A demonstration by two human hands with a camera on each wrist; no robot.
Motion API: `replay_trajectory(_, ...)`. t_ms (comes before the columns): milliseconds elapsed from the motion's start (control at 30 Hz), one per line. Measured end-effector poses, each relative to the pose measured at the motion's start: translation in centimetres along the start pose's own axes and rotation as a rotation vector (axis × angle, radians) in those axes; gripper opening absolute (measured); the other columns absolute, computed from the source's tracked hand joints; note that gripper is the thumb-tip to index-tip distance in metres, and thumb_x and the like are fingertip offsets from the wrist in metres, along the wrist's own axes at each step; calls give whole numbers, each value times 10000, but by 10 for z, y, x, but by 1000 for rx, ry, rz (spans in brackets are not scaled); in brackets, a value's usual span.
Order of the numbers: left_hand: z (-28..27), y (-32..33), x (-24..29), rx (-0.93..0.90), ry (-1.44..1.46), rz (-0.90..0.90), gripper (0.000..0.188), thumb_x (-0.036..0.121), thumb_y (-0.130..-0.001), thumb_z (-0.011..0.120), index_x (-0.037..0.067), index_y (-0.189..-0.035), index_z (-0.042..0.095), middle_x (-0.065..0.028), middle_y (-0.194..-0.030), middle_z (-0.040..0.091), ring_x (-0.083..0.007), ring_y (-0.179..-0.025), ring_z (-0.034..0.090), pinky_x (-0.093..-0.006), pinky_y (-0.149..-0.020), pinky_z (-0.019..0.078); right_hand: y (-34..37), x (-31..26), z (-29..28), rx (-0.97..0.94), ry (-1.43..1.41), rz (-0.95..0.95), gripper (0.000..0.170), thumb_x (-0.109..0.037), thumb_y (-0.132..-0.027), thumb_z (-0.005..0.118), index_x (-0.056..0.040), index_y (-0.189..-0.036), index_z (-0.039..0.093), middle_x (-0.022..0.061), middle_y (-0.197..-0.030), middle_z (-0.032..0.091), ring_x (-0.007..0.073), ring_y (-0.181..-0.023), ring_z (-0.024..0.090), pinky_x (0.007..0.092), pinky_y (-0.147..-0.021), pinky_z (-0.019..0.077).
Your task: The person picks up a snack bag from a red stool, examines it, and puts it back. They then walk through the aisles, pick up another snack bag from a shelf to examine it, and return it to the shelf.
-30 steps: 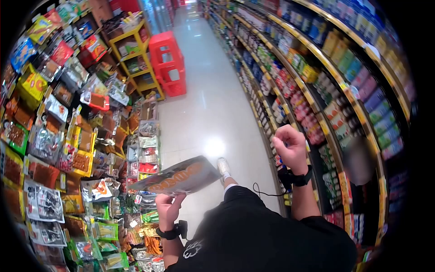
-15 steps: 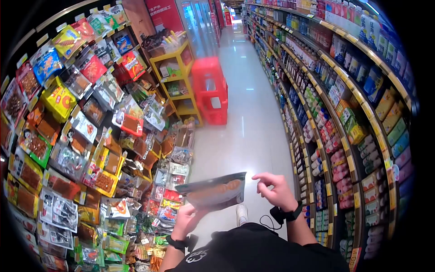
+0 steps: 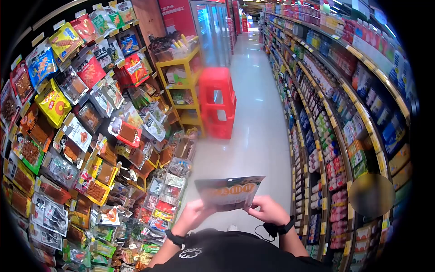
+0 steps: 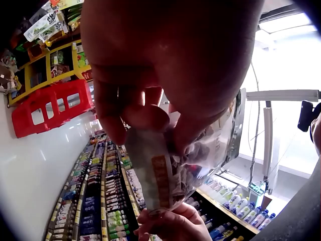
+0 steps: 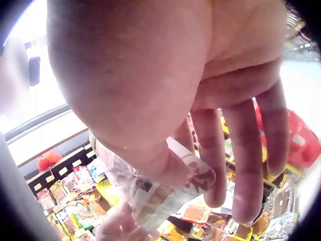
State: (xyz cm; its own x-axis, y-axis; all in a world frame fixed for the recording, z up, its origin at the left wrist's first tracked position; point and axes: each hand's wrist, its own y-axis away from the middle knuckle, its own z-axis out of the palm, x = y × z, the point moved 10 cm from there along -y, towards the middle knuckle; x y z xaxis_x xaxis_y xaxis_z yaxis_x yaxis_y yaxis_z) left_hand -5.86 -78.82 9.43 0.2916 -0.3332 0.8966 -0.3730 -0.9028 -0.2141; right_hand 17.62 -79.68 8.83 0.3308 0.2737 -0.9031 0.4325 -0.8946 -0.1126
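Note:
A flat plastic food package (image 3: 232, 194) with orange lettering is held up in front of the body in the head view. My left hand (image 3: 195, 215) grips its left lower edge. At its right lower corner, my right hand (image 3: 268, 211) pinches it between thumb and fingers. The left wrist view has my left hand (image 4: 165, 65) large above the package (image 4: 159, 173), fingers curled on its edge, with the other hand at the far end. In the right wrist view, my right hand (image 5: 175, 90) holds the package's corner (image 5: 193, 170) by the thumb, other fingers extended.
Hanging snack packets (image 3: 54, 102) fill the rack on the left. A yellow shelf unit (image 3: 180, 88) and stacked red plastic stools (image 3: 218, 102) stand beyond it. Long shelves of bottles (image 3: 333, 170) line the right side. The pale floor aisle (image 3: 258, 113) runs between them.
My right hand has come down and inward from the right and now pinches the package's right corner. The package has turned and moved rightward in the head view, still in my left hand.

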Motion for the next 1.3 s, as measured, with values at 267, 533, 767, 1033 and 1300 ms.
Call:
replay_trajectory(267, -37, -11, -121, 113, 126, -410, 268, 225, -982, 797, -15, -1022, 683, -12, -799, 682, -73, -689, 641, -278, -605, 524, -85, 44, 32, -215, 53, 89, 186, -212, -1031, 676, -56, -1027, 777, 143, -833, 772, 262, -700, 742, 371, -685, 582)
replay_trajectory(533, -109, -80, -185, 139, 75, -346, 299, 259, -979, 816, -7, -996, 681, -15, -775, 678, -83, -636, 670, -260, -547, 488, -214, 49, 41, -296, 127, 111, 213, -222, -1052, 638, -52, -1037, 767, 99, -898, 807, 250, -757, 760, 377, -725, 595)
replay_trajectory(767, -179, -145, -228, 76, 86, -311, 327, 263, -971, 817, 18, -1154, 700, 14, -796, 664, -57, -605, 606, -245, -549, 478, -333, 56, 44, -343, 205, 100, 224, -237, -1036, 646, -51, -1037, 770, 91, -896, 808, 268, -752, 756, 381, -750, 596)
replay_trajectory(1033, -263, -182, -233, 325, -185, -132, 264, 283, -942, 830, 31, -952, 751, 3, -650, 626, -83, -579, 554, -294, -561, 440, -427, 32, 59, -308, 250, 35, 162, -134, -1019, 641, -39, -1063, 764, 107, -893, 797, 257, -799, 772, 385, -752, 606)
replay_trajectory(1300, -264, -220, -296, 417, 164, -270, 273, 225, -953, 807, 45, -1155, 768, -48, -663, 658, -101, -573, 566, -316, -559, 457, -481, 49, 41, -257, 128, -10, 192, -71, -1064, 602, -5, -1053, 782, 73, -879, 796, 148, -808, 758, 306, -763, 598)
